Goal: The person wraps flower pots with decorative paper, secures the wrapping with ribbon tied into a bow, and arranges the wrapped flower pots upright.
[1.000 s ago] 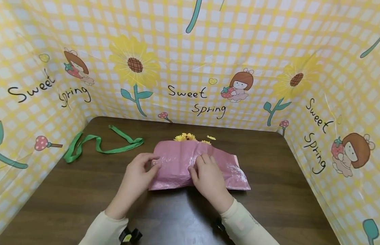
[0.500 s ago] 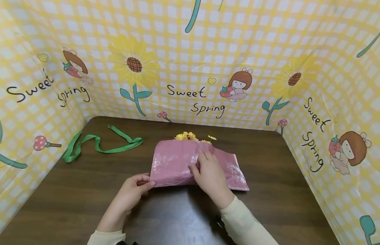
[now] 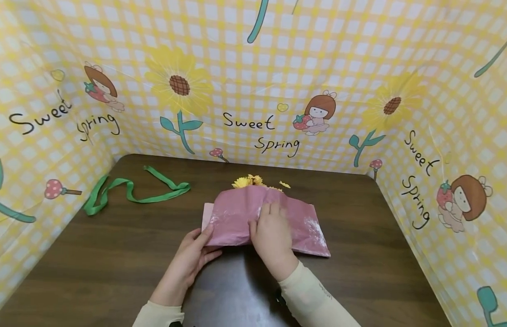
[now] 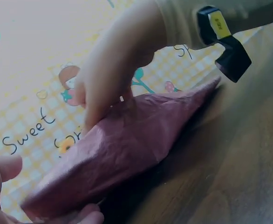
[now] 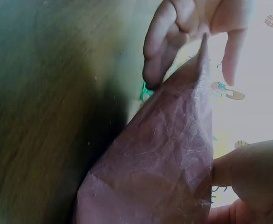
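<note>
Pink wrapping paper (image 3: 237, 218), with white scuffed patches, lies folded over the middle of the table. Yellow flowers (image 3: 249, 180) show past its far edge; their stems are hidden. My left hand (image 3: 192, 259) is at the paper's near left corner, thumb over it and fingers under the edge. In the left wrist view the left thumb (image 4: 8, 168) stands apart from the paper, its fingertips along the lower edge. My right hand (image 3: 271, 238) grips the paper near its centre, fingers bent on top and thumb to the left. A paler pink strip (image 3: 207, 215) shows at the left edge.
A green ribbon (image 3: 151, 198) lies in loose bends at the table's back left. One small yellow petal-like piece (image 3: 284, 185) is just behind the paper. Yellow checked cloth (image 3: 245, 81) walls in the dark wooden table (image 3: 359, 254) at the back and sides.
My left hand has moved from the paper's left side down to its near left corner, then inward with that edge, uncovering the paler strip. My right hand has shifted slightly left and stays on the paper.
</note>
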`<control>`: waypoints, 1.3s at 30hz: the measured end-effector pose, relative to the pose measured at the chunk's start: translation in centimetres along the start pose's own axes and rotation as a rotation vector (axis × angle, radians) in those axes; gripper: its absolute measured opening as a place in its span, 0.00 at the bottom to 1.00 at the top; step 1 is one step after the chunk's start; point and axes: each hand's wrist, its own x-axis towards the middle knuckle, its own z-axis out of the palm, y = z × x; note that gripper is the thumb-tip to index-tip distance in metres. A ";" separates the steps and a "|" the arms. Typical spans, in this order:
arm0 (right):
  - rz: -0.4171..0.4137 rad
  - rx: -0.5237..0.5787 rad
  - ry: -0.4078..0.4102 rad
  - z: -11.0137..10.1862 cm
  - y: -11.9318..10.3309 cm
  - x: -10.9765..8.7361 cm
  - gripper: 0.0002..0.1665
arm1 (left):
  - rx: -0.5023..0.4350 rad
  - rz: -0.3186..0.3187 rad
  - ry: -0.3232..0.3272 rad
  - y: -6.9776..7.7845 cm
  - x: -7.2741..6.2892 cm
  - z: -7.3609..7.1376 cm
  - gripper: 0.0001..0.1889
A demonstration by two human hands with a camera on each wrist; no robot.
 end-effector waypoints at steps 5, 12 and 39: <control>-0.036 -0.045 0.016 0.5 -0.9 -0.1 0.29 | 0.073 0.038 0.019 -0.6 0.3 0.2 0.27; -0.087 -0.106 0.043 0.9 -1.6 0.0 0.22 | 0.073 0.035 0.040 -1.2 0.6 -0.3 0.22; -0.063 -0.110 0.030 1.2 -1.6 -0.6 0.31 | 0.214 0.077 0.169 -1.8 1.0 -0.6 0.16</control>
